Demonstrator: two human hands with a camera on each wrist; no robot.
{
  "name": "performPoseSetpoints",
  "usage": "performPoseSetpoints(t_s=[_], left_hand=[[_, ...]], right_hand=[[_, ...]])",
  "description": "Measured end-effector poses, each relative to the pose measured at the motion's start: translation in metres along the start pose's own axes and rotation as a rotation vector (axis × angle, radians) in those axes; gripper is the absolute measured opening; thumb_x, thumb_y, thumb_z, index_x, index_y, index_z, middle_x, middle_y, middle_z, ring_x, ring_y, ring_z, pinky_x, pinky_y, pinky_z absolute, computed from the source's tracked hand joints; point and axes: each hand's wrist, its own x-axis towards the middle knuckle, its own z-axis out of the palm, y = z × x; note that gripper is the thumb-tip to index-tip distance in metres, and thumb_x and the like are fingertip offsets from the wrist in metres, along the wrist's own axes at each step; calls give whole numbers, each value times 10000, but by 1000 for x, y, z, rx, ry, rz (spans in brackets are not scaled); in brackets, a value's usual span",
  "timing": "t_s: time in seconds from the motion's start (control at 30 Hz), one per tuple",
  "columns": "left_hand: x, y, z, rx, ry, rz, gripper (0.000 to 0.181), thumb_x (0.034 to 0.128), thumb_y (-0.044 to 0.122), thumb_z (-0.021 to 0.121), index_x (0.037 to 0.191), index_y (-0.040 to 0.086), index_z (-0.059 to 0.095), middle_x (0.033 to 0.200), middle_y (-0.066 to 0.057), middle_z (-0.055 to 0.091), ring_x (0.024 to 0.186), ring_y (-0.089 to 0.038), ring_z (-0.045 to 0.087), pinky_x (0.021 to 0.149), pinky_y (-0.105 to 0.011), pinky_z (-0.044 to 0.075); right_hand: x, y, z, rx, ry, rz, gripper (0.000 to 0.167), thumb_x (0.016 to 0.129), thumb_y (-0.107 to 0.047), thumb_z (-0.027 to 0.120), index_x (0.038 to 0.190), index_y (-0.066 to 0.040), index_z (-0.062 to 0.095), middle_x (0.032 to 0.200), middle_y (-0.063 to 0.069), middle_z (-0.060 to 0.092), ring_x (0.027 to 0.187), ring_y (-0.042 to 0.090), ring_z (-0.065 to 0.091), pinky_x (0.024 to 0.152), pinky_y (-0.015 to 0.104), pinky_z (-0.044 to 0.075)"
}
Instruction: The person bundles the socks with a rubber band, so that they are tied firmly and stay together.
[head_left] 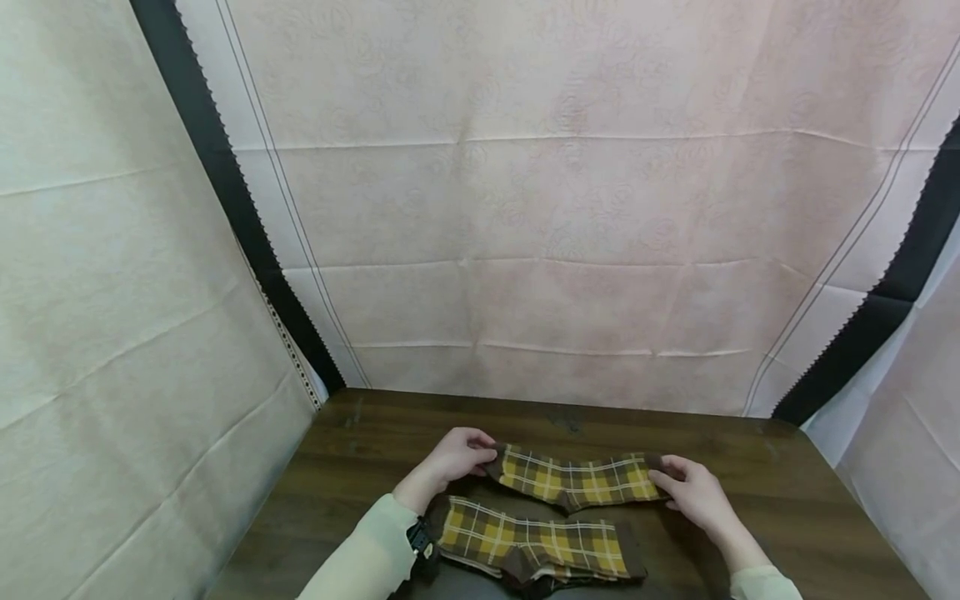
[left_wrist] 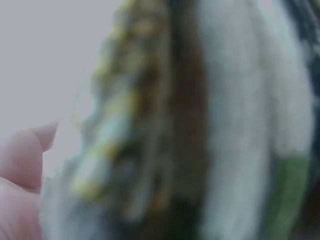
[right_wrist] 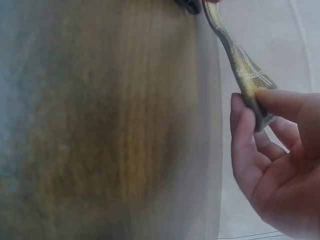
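Observation:
A yellow-and-brown plaid sock [head_left: 581, 483] with a dark brown heel and ends is stretched sideways between both hands. My left hand [head_left: 461, 454] pinches its left end, while my right hand [head_left: 693, 492] pinches the right end. In the right wrist view the thumb and fingers [right_wrist: 282, 102] grip the end of the sock [right_wrist: 242, 70], seen nearly edge-on. Nearer to me lies a stack of matching plaid socks [head_left: 536, 542], with layered edges at its front. Blurred plaid and whitish fabric [left_wrist: 135, 110] fills the left wrist view close up, beside part of the left hand [left_wrist: 20, 165].
The dark wooden table [head_left: 352, 492] reaches back to a pale cloth wall [head_left: 570, 292]. More pale cloth [head_left: 135, 333] hangs along the left, and another panel stands on the right. A dark watch-like band [head_left: 420, 537] sits on the left wrist.

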Motion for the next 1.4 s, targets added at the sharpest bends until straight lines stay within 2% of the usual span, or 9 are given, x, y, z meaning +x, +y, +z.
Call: performPoseSetpoints(t_s=[0.13, 0.27, 0.43, 0.57, 0.7, 0.93, 1.13, 1.3, 1.4], left_hand=[[-5, 5, -5, -17, 8, 13, 251, 1023, 68, 724, 1232, -69, 699, 1094, -126, 728, 867, -228, 731, 815, -466, 644], [-10, 9, -11, -39, 13, 33, 276, 1025, 89, 728, 1249, -69, 698, 1093, -119, 747, 869, -236, 749, 831, -455, 642], [-16, 12, -18, -66, 24, 61, 297, 1026, 126, 739, 1254, -60, 699, 1117, -118, 763, 907, -231, 754, 828, -408, 640], [-22, 11, -23, -96, 27, 71, 307, 1024, 134, 743, 1259, -58, 696, 1144, -110, 759, 940, -203, 736, 837, -396, 636], [-31, 10, -27, -156, 35, 62, 308, 1028, 126, 737, 1259, -70, 684, 1102, -83, 753, 933, -169, 710, 832, -378, 632], [-55, 9, -34, -273, 38, 21, 378, 1036, 152, 732, 1321, -83, 651, 1067, -41, 753, 919, -146, 702, 807, -344, 624], [-72, 4, -37, -327, 15, -4, 390, 1043, 161, 721, 1341, -77, 641, 1053, -22, 755, 892, -129, 694, 778, -313, 610], [-81, 1, -42, -324, 15, 1, 372, 1032, 161, 731, 1315, -67, 655, 1043, -16, 754, 876, -125, 681, 772, -313, 608], [-86, 1, -46, -305, 6, -4, 355, 1022, 164, 743, 1293, -53, 669, 1009, -12, 747, 851, -130, 667, 749, -314, 609]], right_hand=[[-5, -5, -1, 39, 9, -11, 660, 1092, -285, 659, 1519, 163, 431, 1504, 427, 453, 1272, 474, 608, 783, 351, 642], [-11, -12, -2, 104, 23, -12, 651, 1081, -236, 678, 1507, 184, 422, 1469, 430, 486, 1104, 336, 704, 769, 341, 640], [-19, -18, -3, 174, 29, -1, 659, 1068, -203, 698, 1513, 185, 406, 1404, 389, 559, 907, 210, 726, 756, 335, 637], [-27, -22, -4, 219, 25, 19, 693, 1058, -214, 715, 1532, 172, 390, 1374, 340, 586, 892, 185, 724, 775, 335, 638], [-35, -25, -3, 260, 21, 33, 719, 1050, -218, 726, 1552, 155, 372, 1391, 319, 584, 902, 178, 723, 785, 323, 635], [-46, -25, 3, 345, -5, 42, 731, 1040, -163, 727, 1565, 162, 335, 1202, 128, 713, 865, 183, 721, 757, 314, 629], [-53, -29, 3, 359, -73, 16, 750, 1012, -132, 751, 1541, 196, 333, 1095, 99, 718, 838, 201, 733, 741, 332, 635], [-56, -31, 2, 359, -167, -23, 769, 1021, -130, 738, 1521, 239, 285, 967, 68, 696, 789, 166, 710, 713, 314, 631], [-57, -32, 1, 347, -235, -26, 794, 1036, -153, 728, 1522, 254, 250, 948, 61, 693, 773, 153, 687, 709, 313, 626]])
